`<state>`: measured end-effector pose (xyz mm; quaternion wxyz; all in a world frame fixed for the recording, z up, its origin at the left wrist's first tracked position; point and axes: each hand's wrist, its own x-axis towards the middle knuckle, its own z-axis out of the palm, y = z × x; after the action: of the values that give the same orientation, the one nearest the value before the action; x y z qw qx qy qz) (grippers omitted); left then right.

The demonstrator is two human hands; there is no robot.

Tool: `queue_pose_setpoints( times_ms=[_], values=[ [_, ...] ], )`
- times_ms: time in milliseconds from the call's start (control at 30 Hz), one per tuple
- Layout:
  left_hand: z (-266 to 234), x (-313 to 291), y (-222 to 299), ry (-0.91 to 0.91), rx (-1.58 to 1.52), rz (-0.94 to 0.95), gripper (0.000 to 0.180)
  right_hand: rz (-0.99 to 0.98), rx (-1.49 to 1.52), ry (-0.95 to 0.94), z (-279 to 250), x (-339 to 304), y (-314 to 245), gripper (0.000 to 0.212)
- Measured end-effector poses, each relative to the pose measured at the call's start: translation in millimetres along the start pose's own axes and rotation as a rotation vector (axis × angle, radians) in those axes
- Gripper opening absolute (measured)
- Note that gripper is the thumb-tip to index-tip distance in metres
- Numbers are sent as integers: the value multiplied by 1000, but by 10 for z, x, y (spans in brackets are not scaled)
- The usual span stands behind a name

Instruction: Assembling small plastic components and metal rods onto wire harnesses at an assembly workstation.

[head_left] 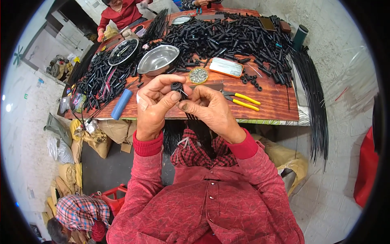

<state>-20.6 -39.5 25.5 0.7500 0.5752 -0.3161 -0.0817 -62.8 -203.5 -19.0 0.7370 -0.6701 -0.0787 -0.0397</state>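
Close in front of my chest, my left hand (152, 107) pinches a black ring-shaped plastic piece (177, 86) between thumb and fingers. My right hand (213, 110) is closed right beside it, its fingertips at a thin whitish strip (183, 93) by the black piece. Below my fingers hang dark strands (200, 132) over my lap; where they join the piece is hidden. Pliers with yellow handles (247, 101) lie on the table just past my right hand. Beyond my hands sits a round yellow dish (198, 75) of small metal bits.
On the wooden table (276, 106) lie a large heap of black tubular parts (227, 34), a steel bowl (158, 59), an orange-rimmed tray (226, 67) of thin pale rods, several black rings (252, 81) and a blue cylinder (122, 104). Long black rods (315, 101) droop off the right edge. Other people sit nearby.
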Motion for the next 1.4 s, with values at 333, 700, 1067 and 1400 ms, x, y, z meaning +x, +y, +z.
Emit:
queue_pose_setpoints(
  times_ms=[333, 700, 1067, 1400],
  values=[
    [-11, 58, -122, -80, -121, 53, 30, 36, 424, -180, -58, -30, 133, 28],
    [217, 88, -81, 11, 116, 79, 28, -600, -428, 308, -82, -78, -315, 29],
    [329, 72, -89, -3, 201, 106, 21, -241, -220, 284, -167, -113, -511, 15],
    [312, 77, -144, 37, 137, 79, 22, -215, 280, 90, -236, -40, -218, 17]
  ],
)
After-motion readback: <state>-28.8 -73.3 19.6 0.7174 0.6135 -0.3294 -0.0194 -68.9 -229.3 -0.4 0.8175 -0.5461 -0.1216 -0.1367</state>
